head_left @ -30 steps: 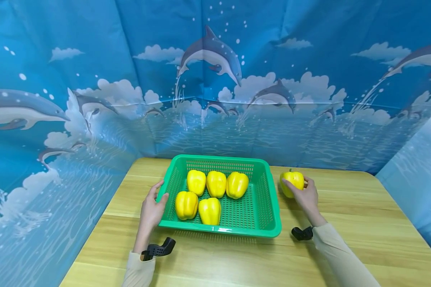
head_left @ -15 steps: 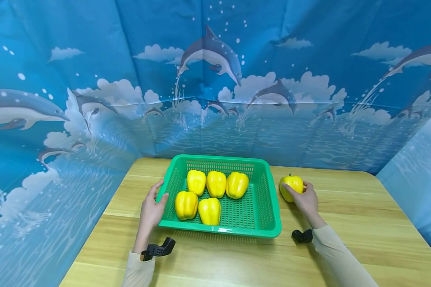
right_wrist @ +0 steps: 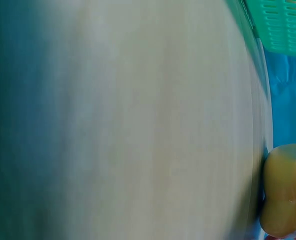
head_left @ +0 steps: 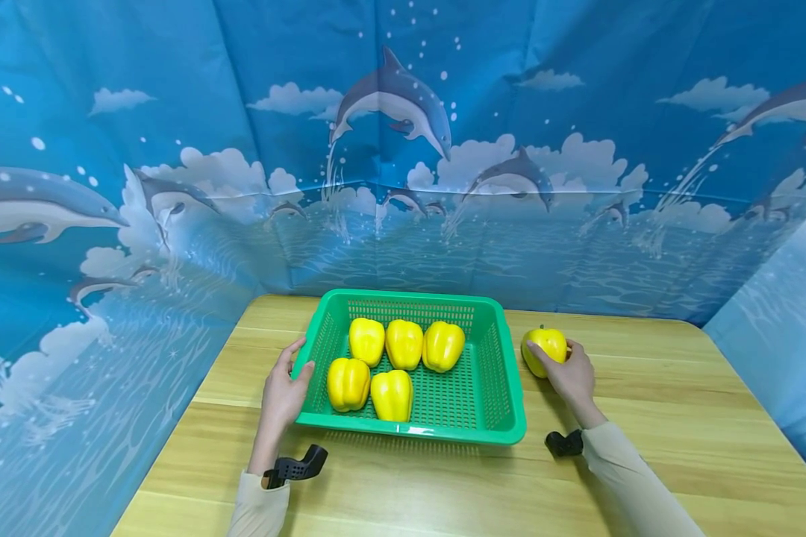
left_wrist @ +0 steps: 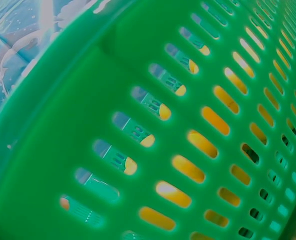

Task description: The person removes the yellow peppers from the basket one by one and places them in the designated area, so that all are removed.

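A green plastic basket [head_left: 513, 373] stands on the table with several yellow bell peppers [head_left: 404, 344] inside. At its left rim my left hand [head_left: 285, 395] grips the edge between thumb and fingers. In the left wrist view the slotted basket wall [left_wrist: 137, 117] fills the frame, yellow showing through the slots. Right of the basket, my right hand [head_left: 571, 377] holds another yellow bell pepper [head_left: 544, 347], stem up, with the thumb on its near side and fingers at the right, partly hidden. In the right wrist view, this bell pepper [right_wrist: 287, 190] appears at the right edge.
The wooden table [head_left: 678, 418] stretches right and in front of the basket. A blue curtain printed with dolphins [head_left: 403, 246] hangs behind and along both sides. Black wrist mounts [head_left: 298, 466] sit on both forearms.
Over the first half second the bell pepper in my right hand shifted slightly toward me and its stem turned. My left hand and the basket have stayed put.
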{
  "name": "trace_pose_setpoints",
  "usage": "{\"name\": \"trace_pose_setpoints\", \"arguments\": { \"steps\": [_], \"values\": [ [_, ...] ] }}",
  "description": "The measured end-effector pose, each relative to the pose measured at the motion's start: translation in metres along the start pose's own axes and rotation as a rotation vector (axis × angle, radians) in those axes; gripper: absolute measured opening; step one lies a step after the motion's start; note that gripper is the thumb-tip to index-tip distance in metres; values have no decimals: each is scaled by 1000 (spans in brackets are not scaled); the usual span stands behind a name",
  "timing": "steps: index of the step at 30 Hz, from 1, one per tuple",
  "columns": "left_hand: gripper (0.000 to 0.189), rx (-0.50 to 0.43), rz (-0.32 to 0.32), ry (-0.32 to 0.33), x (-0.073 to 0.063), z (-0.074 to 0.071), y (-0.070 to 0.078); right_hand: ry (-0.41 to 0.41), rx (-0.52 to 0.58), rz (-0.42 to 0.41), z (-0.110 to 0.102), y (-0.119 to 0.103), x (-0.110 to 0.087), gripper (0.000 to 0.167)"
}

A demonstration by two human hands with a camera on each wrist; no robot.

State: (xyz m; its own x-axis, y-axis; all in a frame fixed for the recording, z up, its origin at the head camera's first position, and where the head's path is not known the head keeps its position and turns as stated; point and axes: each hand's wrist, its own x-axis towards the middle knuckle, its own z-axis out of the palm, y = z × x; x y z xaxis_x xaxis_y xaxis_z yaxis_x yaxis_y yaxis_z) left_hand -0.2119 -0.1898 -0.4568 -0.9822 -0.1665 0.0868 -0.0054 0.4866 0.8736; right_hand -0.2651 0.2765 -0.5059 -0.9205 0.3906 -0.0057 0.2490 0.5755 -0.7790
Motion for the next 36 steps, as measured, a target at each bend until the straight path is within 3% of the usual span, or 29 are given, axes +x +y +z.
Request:
{"name": "trace_pose_setpoints", "arguments": {
  "steps": [14,24,36],
  "values": [
    [47,-15,-11,11,-2,1,-1,8,-1,-5,1,0,0,105],
    [48,-15,15,20,-1,1,0,18,38,-14,-1,-3,-3,104],
    [48,-13,7,20,-1,1,1,156,200,-219,-12,-31,-10,75]
  ]
}}
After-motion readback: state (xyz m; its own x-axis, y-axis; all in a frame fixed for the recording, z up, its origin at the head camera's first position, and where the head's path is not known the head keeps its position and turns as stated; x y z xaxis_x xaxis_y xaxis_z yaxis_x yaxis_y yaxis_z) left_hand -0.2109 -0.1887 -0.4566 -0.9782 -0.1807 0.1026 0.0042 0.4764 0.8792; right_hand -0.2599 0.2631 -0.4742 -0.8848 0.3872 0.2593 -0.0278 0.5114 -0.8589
